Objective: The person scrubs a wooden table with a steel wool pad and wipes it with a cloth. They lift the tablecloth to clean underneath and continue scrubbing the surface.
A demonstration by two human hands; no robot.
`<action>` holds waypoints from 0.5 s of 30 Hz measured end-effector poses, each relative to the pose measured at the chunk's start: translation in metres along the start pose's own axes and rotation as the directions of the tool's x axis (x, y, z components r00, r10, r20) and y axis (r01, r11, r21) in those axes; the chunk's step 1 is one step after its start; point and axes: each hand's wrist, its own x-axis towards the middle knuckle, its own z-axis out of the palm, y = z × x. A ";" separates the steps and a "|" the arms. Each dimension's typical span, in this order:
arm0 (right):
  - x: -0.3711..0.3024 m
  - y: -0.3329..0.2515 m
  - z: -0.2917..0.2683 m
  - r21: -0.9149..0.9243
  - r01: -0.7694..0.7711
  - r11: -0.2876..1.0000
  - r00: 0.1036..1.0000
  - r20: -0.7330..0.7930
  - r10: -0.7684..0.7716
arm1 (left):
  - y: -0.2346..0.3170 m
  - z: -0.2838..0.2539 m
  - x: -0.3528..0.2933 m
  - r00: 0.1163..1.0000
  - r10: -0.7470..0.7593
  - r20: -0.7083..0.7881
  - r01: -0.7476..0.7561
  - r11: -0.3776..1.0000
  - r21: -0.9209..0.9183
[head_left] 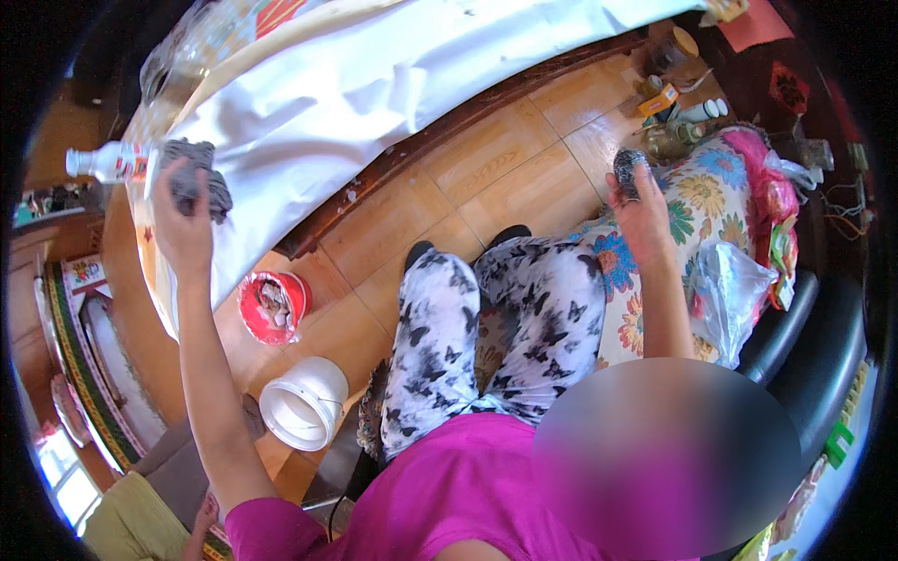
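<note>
Grey cloth [215,179] sits gripped in the left hand [182,222], over the edge of a white table covering [318,122]. Just left of that hand is a white bottle [108,162]; to its right, nearer the body, stand a red bin [249,304] and white bucket [329,385]. Well apart, the right hand [647,222] clasps a dark roundish object [626,170] near a flower-patterned cover [706,192].
</note>
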 end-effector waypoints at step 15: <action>0.125 0.024 -0.089 -0.206 0.151 0.967 0.987 0.079 -0.138 | 0.140 0.040 0.062 0.929 0.352 0.118 -0.370 0.898 0.239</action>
